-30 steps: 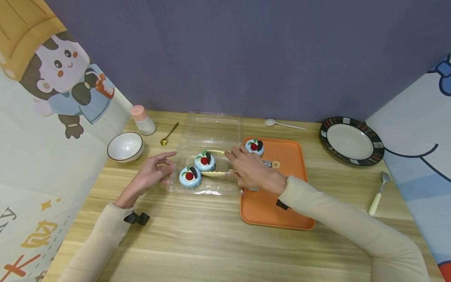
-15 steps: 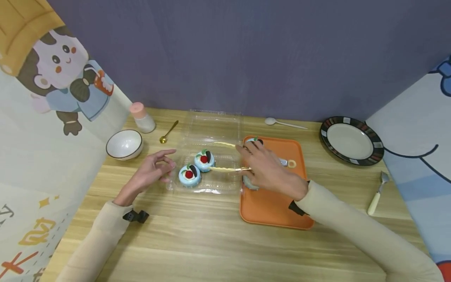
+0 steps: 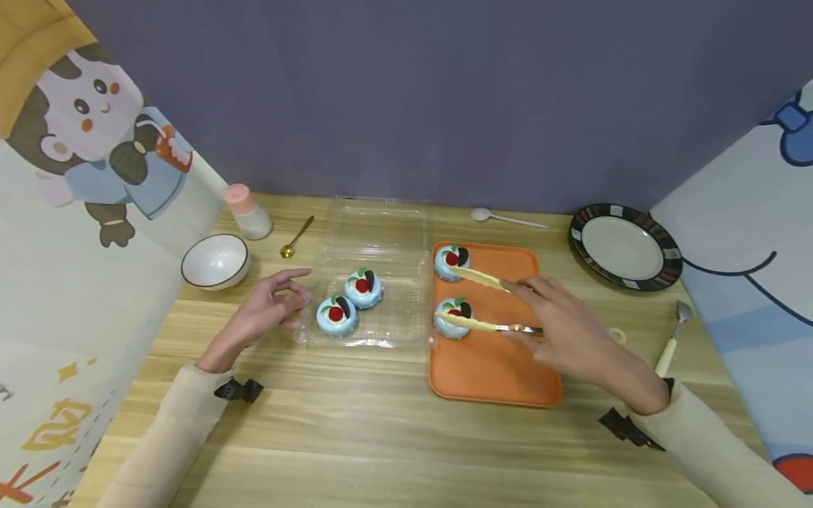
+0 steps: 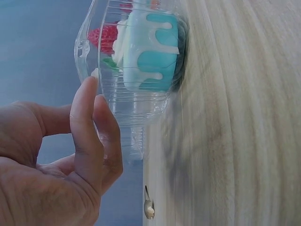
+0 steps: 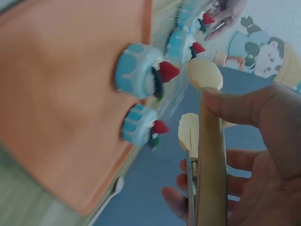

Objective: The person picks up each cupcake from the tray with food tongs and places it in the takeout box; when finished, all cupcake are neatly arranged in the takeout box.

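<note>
Head view: left wall panel [image 3: 38,303] carries a yellow character [image 3: 57,427] and red strokes below it, too skewed and cropped for me to read. Right hand [image 3: 571,331] has its fingers clamped on tongs [image 3: 473,323], cream scalloped ends on metal shanks, arms spread apart over the orange tray [image 3: 492,377]. Two cupcakes on that tray: rear cupcake [image 3: 447,269] and front cupcake [image 3: 452,332], one tong arm overlapping each. Two more sit side by side in the left half of the open clear box [image 3: 406,303]: upper cupcake [image 3: 363,289], lower cupcake [image 3: 336,316]. All four match: light blue, white cream, red berry, dark oval biscuit, green leaf. Left hand [image 3: 269,307] at the box's left edge, fingers loosely bent and apart. All on a wood-grain bench [image 3: 356,437]. Left wrist view: one fingertip right at the clear rim, touching or just beside, can't tell. Through the wall, a cupcake shows turquoise sides with pale drips, berry seeded like a strawberry. Right wrist view: thumb along one tong arm, other fingers round the far side; tong ends apart, both tray cupcakes outside them, upright, slightly blurred.
</note>
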A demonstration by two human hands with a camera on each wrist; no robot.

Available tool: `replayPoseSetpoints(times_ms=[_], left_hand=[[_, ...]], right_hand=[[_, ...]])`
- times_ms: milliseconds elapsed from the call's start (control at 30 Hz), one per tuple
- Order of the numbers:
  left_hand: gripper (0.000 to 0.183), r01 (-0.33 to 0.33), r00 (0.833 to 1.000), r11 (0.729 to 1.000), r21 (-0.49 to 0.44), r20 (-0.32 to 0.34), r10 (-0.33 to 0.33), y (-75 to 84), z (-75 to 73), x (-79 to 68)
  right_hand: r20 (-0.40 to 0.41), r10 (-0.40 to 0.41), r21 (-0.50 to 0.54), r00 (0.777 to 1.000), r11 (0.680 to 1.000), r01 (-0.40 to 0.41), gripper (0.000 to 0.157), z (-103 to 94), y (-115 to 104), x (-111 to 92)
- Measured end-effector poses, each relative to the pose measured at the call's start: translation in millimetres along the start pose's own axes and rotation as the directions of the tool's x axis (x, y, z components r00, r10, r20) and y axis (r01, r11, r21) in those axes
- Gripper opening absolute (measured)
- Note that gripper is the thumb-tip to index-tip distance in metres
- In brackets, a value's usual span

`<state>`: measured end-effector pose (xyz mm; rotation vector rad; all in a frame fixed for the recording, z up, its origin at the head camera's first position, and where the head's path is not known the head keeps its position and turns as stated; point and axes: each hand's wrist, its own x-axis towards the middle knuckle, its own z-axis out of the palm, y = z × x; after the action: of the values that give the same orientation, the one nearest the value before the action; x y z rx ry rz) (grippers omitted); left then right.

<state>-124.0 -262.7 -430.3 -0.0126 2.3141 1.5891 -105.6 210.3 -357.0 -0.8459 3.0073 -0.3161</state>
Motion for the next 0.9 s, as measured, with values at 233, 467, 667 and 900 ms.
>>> replayPoseSetpoints(times_ms=[233,467,667,900], left_hand=[[0.058,0.005,1.000,1.000,-0.003,-0.009,-0.005,0.9,-2.4,-3.0],[0.059,0.003,1.000,1.000,-0.005,-0.011,-0.003,0.3,-0.4,-4.0],[0.060,0.008,1.000,1.000,-0.023,-0.002,-0.009,1.0,1.4,-4.3],[0.060,-0.003,1.000,1.000,-0.025,0.000,0.003,2.7,1.3,-4.2]], right_hand=[[0.037,0.051,-0.001,0.998,0.999,-0.051,0.076,11.2,15,-22],[0.013,0.033,0.002,0.999,0.999,-0.033,0.074,30.8,16,-26],[-0.013,0.017,0.017,1.000,1.000,-0.016,0.069,39.0,13,-24],[-0.023,0.019,0.027,1.000,0.999,-0.018,0.068,42.0,13,-23]])
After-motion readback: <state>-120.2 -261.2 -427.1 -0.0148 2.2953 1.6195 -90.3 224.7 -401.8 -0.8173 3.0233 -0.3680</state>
